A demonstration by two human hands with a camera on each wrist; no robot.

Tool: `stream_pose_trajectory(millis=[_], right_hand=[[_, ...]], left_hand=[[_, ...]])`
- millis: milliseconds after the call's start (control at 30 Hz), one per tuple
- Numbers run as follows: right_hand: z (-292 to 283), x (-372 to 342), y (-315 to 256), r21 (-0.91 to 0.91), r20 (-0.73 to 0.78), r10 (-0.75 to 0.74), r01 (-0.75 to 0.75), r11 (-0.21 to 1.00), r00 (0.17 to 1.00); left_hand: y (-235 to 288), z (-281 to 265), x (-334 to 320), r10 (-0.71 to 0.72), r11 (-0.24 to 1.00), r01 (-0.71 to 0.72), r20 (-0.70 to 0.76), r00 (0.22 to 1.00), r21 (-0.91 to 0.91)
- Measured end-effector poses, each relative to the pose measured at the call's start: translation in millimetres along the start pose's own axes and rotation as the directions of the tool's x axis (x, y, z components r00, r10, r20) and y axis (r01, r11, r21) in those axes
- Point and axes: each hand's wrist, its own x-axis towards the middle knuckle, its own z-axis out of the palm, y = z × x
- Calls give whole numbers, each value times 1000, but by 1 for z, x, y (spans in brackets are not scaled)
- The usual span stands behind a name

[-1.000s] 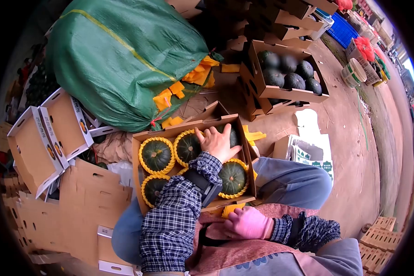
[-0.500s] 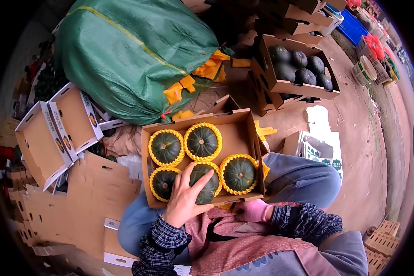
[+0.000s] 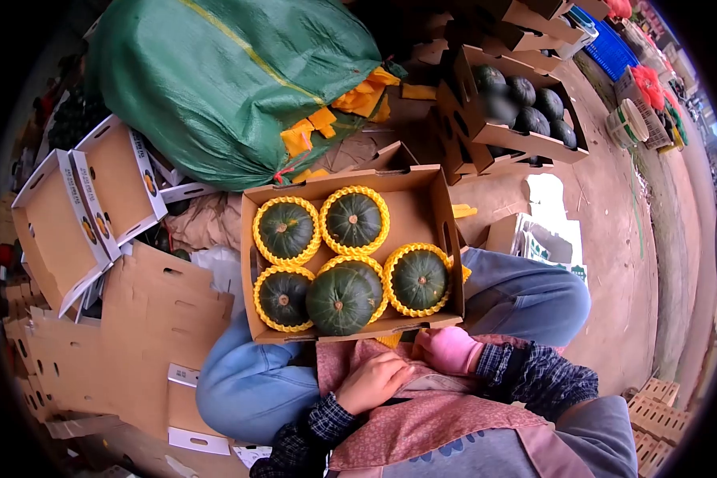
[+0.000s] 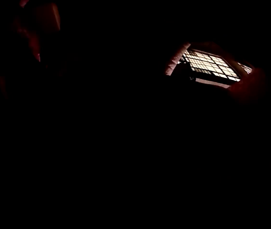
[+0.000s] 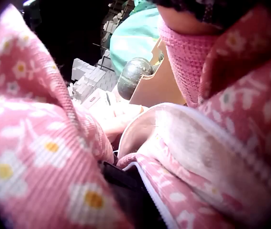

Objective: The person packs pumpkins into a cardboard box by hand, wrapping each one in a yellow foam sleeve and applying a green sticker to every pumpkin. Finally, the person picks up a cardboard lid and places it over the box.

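Note:
Over the lap, my bare left hand (image 3: 374, 381) rests on the pink floral apron (image 3: 430, 410), its fingers reaching toward the right hand. My right hand (image 3: 446, 349), in a pink knit glove, is curled on gathered apron cloth just below the box's near edge. In the right wrist view, the apron folds around a white zipper edge (image 5: 157, 200). A cardboard box (image 3: 418, 191) across the knees holds several dark green squashes in yellow foam nets, such as one squash (image 3: 418, 280) at right. A bare squash (image 3: 341, 303) overlaps a netted one at the front. The left wrist view is nearly black.
A large green sack (image 3: 231, 88) spilling yellow-orange foam pieces stands beyond the box. Stacked cartons with more squashes (image 3: 532, 121) are at back right. White-edged trays (image 3: 64, 227) and flat cardboard (image 3: 155, 319) lie left; a white carton (image 3: 546, 239) stands right.
The left hand was over the box a second ago, then gripped a squash at the front; now it has withdrawn to the apron. A bare squash now shows at the front.

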Motion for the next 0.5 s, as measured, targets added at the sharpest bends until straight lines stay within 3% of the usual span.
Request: stream_pose_trajectory(millis=[33, 67, 133, 167, 200, 233, 267, 333, 400, 467, 500], right_hand=[[-10, -8, -9, -50, -91, -78, 74, 996, 993], [-17, -15, -16, 27, -174, -151, 158, 987, 973], [-51, -31, -50, 353, -354, -140, 270, 896, 925], [-56, -36, -58, 535, -361, -76, 273, 799, 930], [-60, -37, -66, 686, -377, -77, 334, 646, 923], [-59, -38, -68, 805, -383, -8, 338, 487, 924], [-60, -38, -68, 887, -377, 59, 342, 311, 924], [-84, -50, -73, 973, -227, 94, 222, 65, 969], [-83, -56, -71, 942, -336, 73, 336, 11, 939], [-93, -61, -84, 862, -490, 51, 474, 180, 870], [-94, -63, -85, 791, -531, -51, 516, 329, 846]], left_hand=[[7, -4, 5, -106, 992, 105, 16, 994, 72], [15, -7, 8, -218, 967, 213, 21, 976, 138], [30, -7, 10, -142, 990, 144, -99, 985, 11], [34, -6, 10, -70, 994, 52, -203, 977, -91], [30, -5, 13, -23, 983, -11, -180, 983, -183], [32, -4, 15, -83, 934, 22, -155, 984, -357], [35, -4, 18, -131, 854, 50, -121, 984, -518], [46, -11, 19, -112, 802, 5, -142, 984, -597], [63, -20, 14, -94, 742, -32, -151, 984, -670], [80, -36, 11, -56, 955, -14, -224, 973, -297], [82, -37, 11, 38, 995, -63, -296, 955, -75]])
